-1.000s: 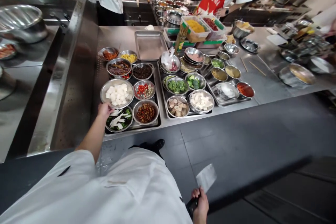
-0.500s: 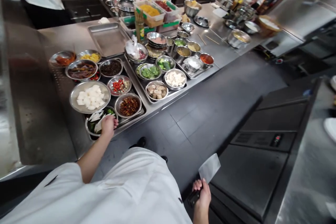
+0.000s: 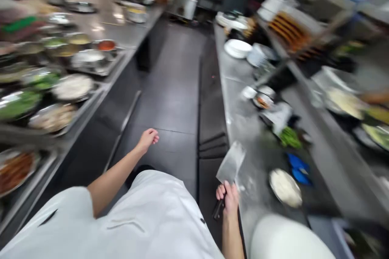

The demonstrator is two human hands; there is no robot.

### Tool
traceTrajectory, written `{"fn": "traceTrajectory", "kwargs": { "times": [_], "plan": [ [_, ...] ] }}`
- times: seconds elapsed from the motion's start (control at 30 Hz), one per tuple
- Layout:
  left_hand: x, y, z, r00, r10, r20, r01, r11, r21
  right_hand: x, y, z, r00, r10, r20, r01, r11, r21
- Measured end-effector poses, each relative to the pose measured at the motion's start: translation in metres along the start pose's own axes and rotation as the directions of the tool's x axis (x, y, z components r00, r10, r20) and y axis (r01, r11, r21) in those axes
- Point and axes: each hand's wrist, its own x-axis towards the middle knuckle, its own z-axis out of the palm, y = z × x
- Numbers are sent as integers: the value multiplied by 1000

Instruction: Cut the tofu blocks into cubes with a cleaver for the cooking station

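My right hand (image 3: 229, 196) is wrapped round the dark handle of a cleaver (image 3: 232, 162). Its broad metal blade points up and forward, by the edge of the right counter. My left hand (image 3: 148, 139) hangs over the floor of the aisle, its fingers loosely curled, with nothing visible in it. Closest to that hand, on the left counter, are metal bowls, among them one of pale chunks (image 3: 53, 117) and one of reddish-brown food (image 3: 16, 170). Motion blurs much of the picture.
The left counter (image 3: 120, 64) and right counter (image 3: 240, 119) flank a dark tiled aisle (image 3: 173, 89). White plates (image 3: 238, 47), a blue item (image 3: 299, 168), leafy greens (image 3: 290, 137) and a bowl of white food (image 3: 285, 187) stand on the right. A rounded white object (image 3: 288, 238) is close at lower right.
My view has swung right, from the bowls to the aisle and right counter. My left hand has left the bowl of sliced vegetables. My right hand keeps the cleaver, now by the right counter.
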Motion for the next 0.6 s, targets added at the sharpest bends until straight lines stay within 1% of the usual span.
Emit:
{"fn": "traceTrajectory", "kwargs": {
  "times": [0.07,0.1,0.13,0.2,0.3,0.37,0.43,0.5,0.6],
  "plan": [
    [11,-8,73,984,-44,171,32,997,73,-6,-22,-33,996,-42,-78,45,998,36],
    [15,-12,109,963,-78,257,50,992,114,-10,-31,-49,991,-64,-120,70,996,53],
    [18,-17,146,933,-118,340,67,985,159,-15,-38,-64,983,-82,-163,94,993,68],
    [21,-26,218,854,-200,480,82,963,255,-28,-47,-93,959,-109,-263,139,986,97],
    [21,-37,324,730,-305,611,68,923,379,-50,-46,-126,897,-109,-428,182,974,133],
    [22,-46,395,650,-357,671,46,899,435,-62,-41,-141,832,-82,-549,202,966,162],
    [24,-56,468,582,-384,717,-22,873,486,-69,-35,-151,746,-35,-665,221,955,198],
    [25,-69,544,529,-389,755,-133,840,526,-70,-32,-155,651,22,-759,248,939,239],
    [20,-89,666,459,-369,808,-295,795,531,-64,-35,-151,500,108,-859,310,904,294]
  ]
}}
